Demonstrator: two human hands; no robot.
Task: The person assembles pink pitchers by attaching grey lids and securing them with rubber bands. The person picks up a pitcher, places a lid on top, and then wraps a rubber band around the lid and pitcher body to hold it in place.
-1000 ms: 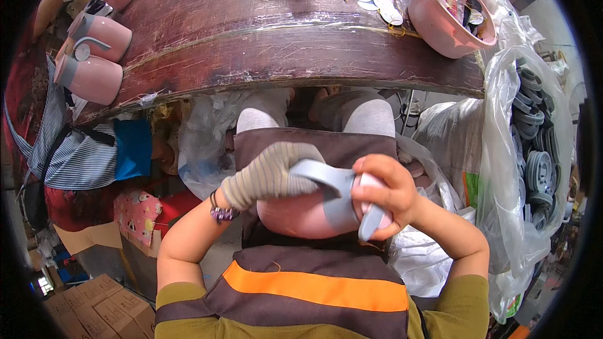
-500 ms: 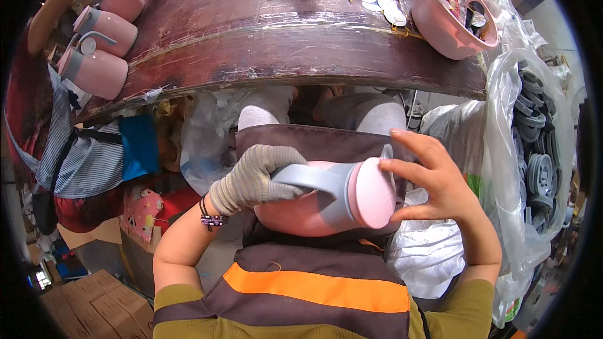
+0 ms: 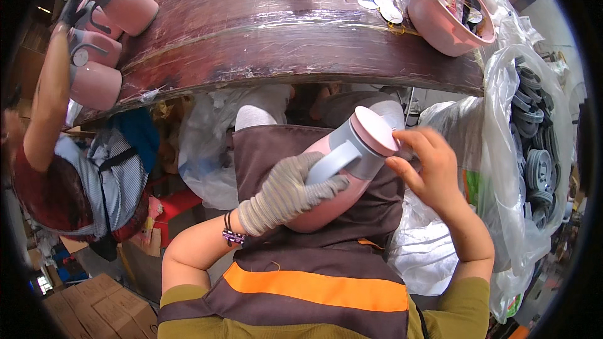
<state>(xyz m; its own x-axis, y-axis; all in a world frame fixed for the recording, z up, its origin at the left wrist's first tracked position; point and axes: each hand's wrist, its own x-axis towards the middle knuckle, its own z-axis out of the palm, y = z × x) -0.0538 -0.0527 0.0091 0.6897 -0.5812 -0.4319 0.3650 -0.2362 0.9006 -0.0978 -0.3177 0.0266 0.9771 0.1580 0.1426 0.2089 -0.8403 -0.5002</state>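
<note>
A pink thermal jug (image 3: pixel 336 198) with a grey collar, a grey handle (image 3: pixel 334 163) and a round pink lid (image 3: pixel 375 129) leans over my lap, its top tilted up and to the right. My left hand (image 3: pixel 292 191), in a grey striped knit glove, is closed around the handle. Bare, my right hand (image 3: pixel 430 163) has its thumb and curled fingers at the lid's right edge. What lies under those fingertips is hidden. Beneath the jug is my dark brown apron (image 3: pixel 264 150).
Several pink jugs (image 3: pixel 97 85) stand at the table's left edge, where a co-worker's arm (image 3: pixel 53 94) reaches. A pink basin (image 3: pixel 440 31) and white round tags (image 3: pixel 386 9) occupy the far right of the dark table (image 3: pixel 251 56). Grey lids fill a clear plastic bag (image 3: pixel 502 182) at right.
I have tipped the jug more upright, its lid moving up and away. My right fingers have drawn together at the lid. The co-worker's arm has moved, and a jug at left has shifted.
</note>
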